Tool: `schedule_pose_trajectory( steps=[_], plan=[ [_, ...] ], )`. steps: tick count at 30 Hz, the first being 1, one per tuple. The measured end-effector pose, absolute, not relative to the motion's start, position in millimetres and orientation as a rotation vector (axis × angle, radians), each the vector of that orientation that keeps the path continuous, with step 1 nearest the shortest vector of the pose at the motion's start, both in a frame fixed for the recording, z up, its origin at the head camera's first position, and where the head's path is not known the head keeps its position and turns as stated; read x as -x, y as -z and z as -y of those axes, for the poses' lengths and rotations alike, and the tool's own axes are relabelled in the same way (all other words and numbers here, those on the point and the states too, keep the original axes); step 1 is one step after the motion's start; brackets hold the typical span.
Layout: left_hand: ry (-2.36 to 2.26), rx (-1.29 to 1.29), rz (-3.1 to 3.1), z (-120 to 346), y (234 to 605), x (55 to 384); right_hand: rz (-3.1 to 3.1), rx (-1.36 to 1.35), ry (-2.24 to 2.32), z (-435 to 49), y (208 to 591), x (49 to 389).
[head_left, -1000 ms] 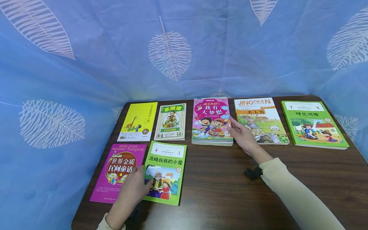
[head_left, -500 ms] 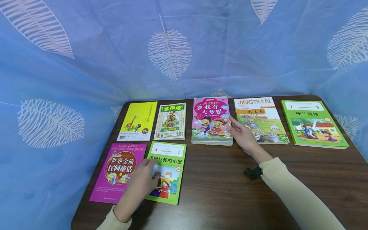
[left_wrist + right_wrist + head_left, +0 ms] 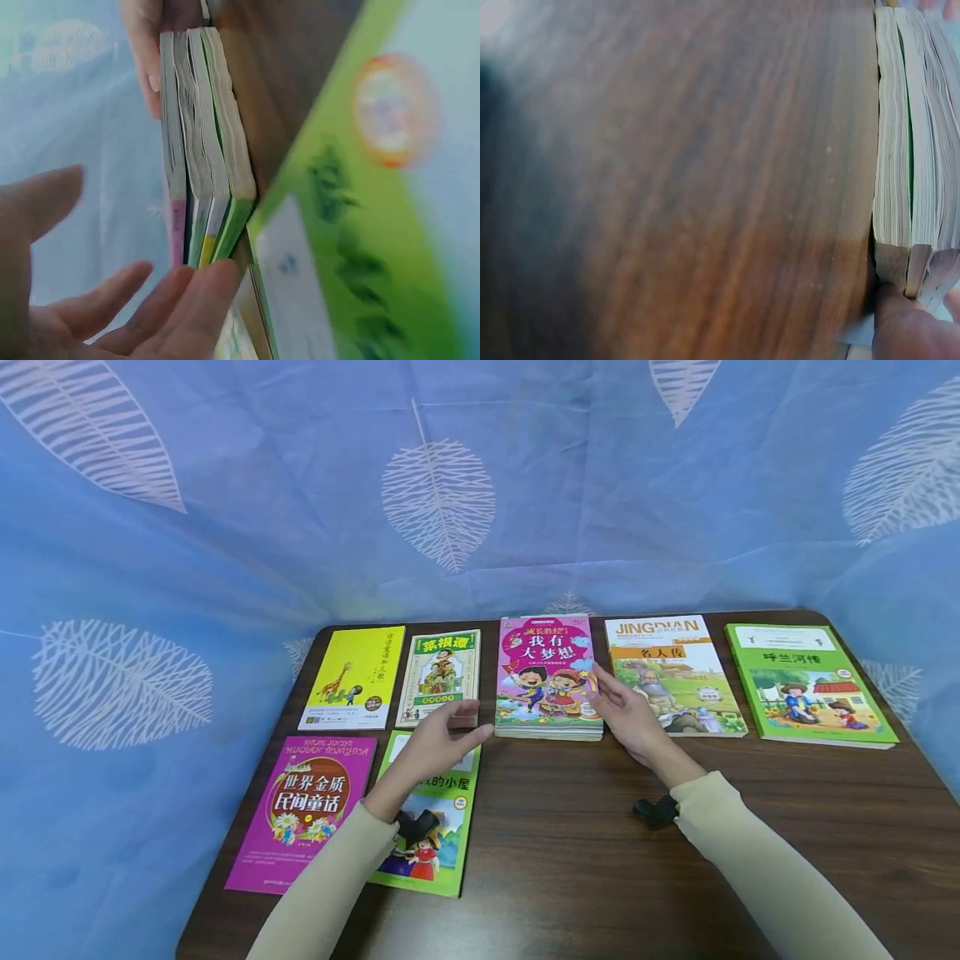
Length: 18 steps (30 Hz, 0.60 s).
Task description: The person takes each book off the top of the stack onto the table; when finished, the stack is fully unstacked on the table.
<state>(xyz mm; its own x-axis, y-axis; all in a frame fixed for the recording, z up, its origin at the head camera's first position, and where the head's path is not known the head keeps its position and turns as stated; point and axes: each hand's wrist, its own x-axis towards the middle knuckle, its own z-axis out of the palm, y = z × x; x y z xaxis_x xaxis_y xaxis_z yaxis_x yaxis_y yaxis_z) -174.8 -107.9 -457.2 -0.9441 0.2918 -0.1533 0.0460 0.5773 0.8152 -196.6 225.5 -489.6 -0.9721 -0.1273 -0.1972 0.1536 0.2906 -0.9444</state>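
A pile of several books (image 3: 546, 681), topped by a pink cover with two cartoon children, lies at the back middle of the table. My right hand (image 3: 630, 714) touches its right edge, fingers fairly straight along the side. In the right wrist view, fingertips (image 3: 911, 330) press at the lower corner of the page block (image 3: 896, 150). My left hand (image 3: 442, 739) hovers left of the pile, thumb and fingers apart and holding nothing. In the left wrist view, the pile's pink, yellow and green spines (image 3: 232, 225) face its fingers. Below that arm lies a green book (image 3: 442, 843), partly covered by hand and sleeve.
Yellow (image 3: 352, 677) and small green-and-cream (image 3: 435, 672) books lie at back left, with a purple book (image 3: 300, 814) in front. To the pile's right are a JINGDIAN book (image 3: 675, 677) and another green book (image 3: 813, 685). A blue leaf-patterned cloth (image 3: 300, 485) hangs behind the table (image 3: 585, 852).
My left hand has moved from over the purple and green books up and right, close to the pile's left edge. My right hand has stayed at the pile's right edge.
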Motion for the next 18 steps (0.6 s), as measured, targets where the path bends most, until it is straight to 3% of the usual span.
schedule_pose_trajectory(
  steps=[10, 18],
  plan=[
    [-1.149, -0.189, -2.557, 62, 461, 241, -2.311, -0.004, 1.767, -224, 493, 196],
    [-1.061, -0.068, -2.559, 41, 459, 261, -2.306, -0.032, 1.779, -225, 490, 196]
  ],
)
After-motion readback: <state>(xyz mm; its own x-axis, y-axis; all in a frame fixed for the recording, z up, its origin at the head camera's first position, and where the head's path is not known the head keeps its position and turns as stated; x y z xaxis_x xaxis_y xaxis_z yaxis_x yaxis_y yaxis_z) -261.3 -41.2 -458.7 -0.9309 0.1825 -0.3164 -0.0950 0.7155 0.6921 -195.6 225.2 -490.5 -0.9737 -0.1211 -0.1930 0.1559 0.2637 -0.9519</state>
